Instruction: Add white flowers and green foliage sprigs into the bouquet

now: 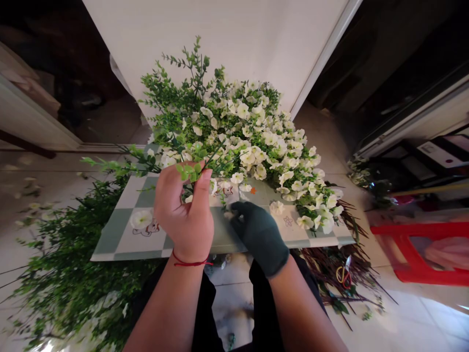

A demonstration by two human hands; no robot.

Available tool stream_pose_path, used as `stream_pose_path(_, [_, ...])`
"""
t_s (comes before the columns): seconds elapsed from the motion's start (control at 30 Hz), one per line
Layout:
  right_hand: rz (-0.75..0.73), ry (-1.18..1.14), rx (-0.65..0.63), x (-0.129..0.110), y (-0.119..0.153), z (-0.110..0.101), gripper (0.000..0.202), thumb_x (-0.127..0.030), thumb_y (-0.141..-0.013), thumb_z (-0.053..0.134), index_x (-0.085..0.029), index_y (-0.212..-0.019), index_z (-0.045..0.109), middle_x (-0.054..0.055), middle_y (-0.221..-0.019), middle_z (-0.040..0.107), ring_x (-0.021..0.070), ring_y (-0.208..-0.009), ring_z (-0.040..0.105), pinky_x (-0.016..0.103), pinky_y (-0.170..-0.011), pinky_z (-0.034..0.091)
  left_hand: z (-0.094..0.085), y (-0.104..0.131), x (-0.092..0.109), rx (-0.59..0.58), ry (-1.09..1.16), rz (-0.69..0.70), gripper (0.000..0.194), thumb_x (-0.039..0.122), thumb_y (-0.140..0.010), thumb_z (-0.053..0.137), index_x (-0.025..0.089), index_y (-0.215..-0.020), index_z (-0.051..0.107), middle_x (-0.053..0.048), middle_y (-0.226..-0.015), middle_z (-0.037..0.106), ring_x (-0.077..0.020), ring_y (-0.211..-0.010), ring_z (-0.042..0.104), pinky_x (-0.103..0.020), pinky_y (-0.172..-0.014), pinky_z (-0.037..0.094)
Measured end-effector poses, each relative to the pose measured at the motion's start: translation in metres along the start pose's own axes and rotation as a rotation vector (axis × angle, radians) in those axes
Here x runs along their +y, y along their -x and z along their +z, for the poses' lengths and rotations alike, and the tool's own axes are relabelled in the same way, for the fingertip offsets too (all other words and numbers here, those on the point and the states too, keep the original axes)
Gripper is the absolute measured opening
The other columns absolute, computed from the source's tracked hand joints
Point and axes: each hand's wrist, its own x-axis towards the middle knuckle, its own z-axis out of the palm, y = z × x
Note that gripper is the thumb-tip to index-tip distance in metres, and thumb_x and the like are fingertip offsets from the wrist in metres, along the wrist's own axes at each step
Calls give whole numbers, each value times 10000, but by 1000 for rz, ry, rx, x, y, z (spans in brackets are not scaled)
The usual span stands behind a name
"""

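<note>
My left hand [185, 208], bare with a red string at the wrist, pinches a green leafy sprig [190, 171] between thumb and fingers above the table. Its thin stems point up to the right. My right hand [258, 234] wears a dark green glove and is low over the tabletop, its fingers curled together and slightly blurred. Something small and pale is at its fingertips, too smeared to name. Just beyond both hands lies a large heap of white artificial flowers [256, 142], with taller green foliage [198, 78] at its back left.
The small table [124, 239] has a green-and-white checked cover. Loose white blooms, such as one flower [141, 219], lie on it. Leafy bunches [84, 254] are on the floor at left. Scissors [344, 274] rest on brown stems at right, near a red plastic stool [403, 249].
</note>
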Motion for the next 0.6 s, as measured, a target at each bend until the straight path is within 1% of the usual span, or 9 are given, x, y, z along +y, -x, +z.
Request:
stream_pose_path(0.07, [4,23,3,4,-4,14,150,-265,-953,714,-210,-1039,823,119,-1098,834,257,-960,753,341,-845,492,3,-2,3,47,46,26,51,305,-1037,781,256,-1037,795,-13,-1015,763,-201,-964,713,-368,-892,564])
stream_pose_path(0.1, [14,27,17,7,-5,19,129,-224,-925,710,-201,-1006,808,128,-1077,824,262,-948,740,347,-840,483,4,-2,5,42,57,33,17,270,-1017,798,254,-1011,799,-7,-997,762,-194,-948,703,-355,-878,555])
stream_pose_path(0.23, [52,-6,99,16,-5,24,153,-173,-864,655,-189,-987,744,131,-982,785,273,-914,697,368,-846,471,5,-2,7,-27,76,15,94,218,-973,834,237,-899,778,3,-938,744,-184,-917,695,-333,-862,548])
stream_pose_path(0.33, [72,-95,184,16,-2,20,269,-181,-848,590,-172,-1097,690,131,-1026,773,266,-916,692,378,-856,492,5,1,6,-98,86,-54,103,215,-974,827,240,-889,774,11,-910,730,-175,-897,685,-320,-866,545])
stream_pose_path(0.43, [94,-212,277,14,-3,12,379,-221,-853,554,-171,-1220,628,102,-1062,760,233,-906,691,356,-837,524,7,6,6,-157,50,-110,179,223,-953,849,228,-818,732,19,-843,687,-160,-830,644,-295,-800,517])
stream_pose_path(0.5, [112,-276,322,12,-6,3,310,-268,-873,540,-197,-1160,634,54,-974,741,203,-823,658,330,-769,524,8,9,8,-193,25,-125,210,234,-942,861,225,-789,718,16,-826,673,-160,-812,633,-288,-765,508])
stream_pose_path(0.53, [119,-341,346,12,-8,-3,253,-290,-882,549,-205,-1097,649,38,-931,733,195,-798,643,324,-752,525,9,10,9,-211,25,-136,185,238,-944,859,230,-804,739,10,-851,691,-167,-833,647,-288,-770,517])
stream_pose_path(0.57, [121,-432,372,13,-9,-8,210,-312,-891,566,-209,-1044,667,33,-920,738,193,-810,648,325,-766,540,10,11,11,-233,33,-156,137,240,-952,849,239,-839,773,1,-894,716,-175,-871,667,-289,-787,531])
stream_pose_path(0.6, [117,-562,408,14,-10,-14,195,-325,-896,598,-207,-1021,690,40,-950,757,197,-863,671,335,-820,565,10,11,12,-259,48,-184,94,241,-963,835,249,-875,801,-6,-939,736,-183,-908,682,-291,-804,544])
